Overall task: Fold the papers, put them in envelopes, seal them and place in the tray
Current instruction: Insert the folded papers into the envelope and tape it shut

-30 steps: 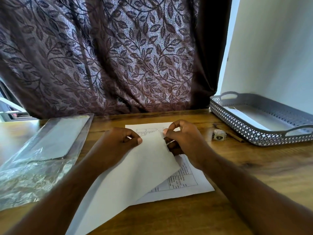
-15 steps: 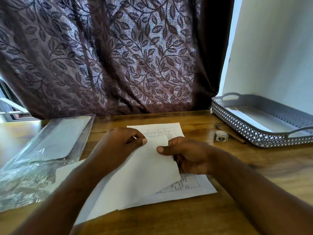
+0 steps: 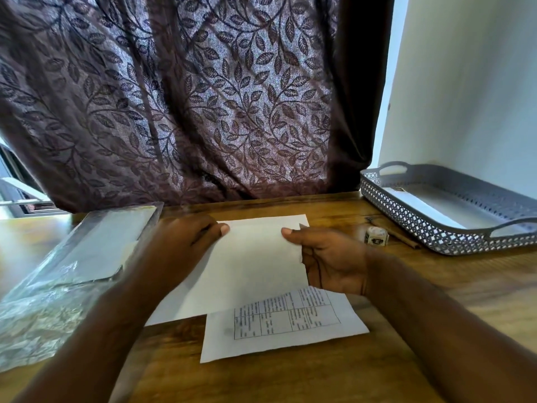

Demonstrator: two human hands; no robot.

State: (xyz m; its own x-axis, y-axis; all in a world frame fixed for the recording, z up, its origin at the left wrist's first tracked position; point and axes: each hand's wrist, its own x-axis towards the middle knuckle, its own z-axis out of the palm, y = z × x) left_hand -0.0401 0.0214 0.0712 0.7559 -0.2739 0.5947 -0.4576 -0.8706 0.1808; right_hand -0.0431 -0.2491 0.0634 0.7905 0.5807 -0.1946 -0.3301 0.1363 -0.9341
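A dark leaf-patterned curtain [image 3: 203, 97] hangs behind the wooden table [image 3: 290, 373], with a pale wall to the right. From my end, both hands are on the paper [image 3: 255, 266] at the middle of the table. The left hand [image 3: 186, 245] pinches its far left edge, thumb on top. The right hand [image 3: 334, 257] pinches the far right edge, thumb above and fingers beneath. The blank face is up, and a printed table [image 3: 284, 318] shows on the part nearest me. I cannot tell whether that part belongs to the same sheet. I judge the fold is only being lined up, with no crease pressed yet. A plastic packet [image 3: 72, 271] at the left seems to hold the envelopes. The grey tray [image 3: 436, 237] at the far right already has something flat and white in it, perhaps a finished envelope. For this sheet, folding, stuffing, sealing and traying are all left.
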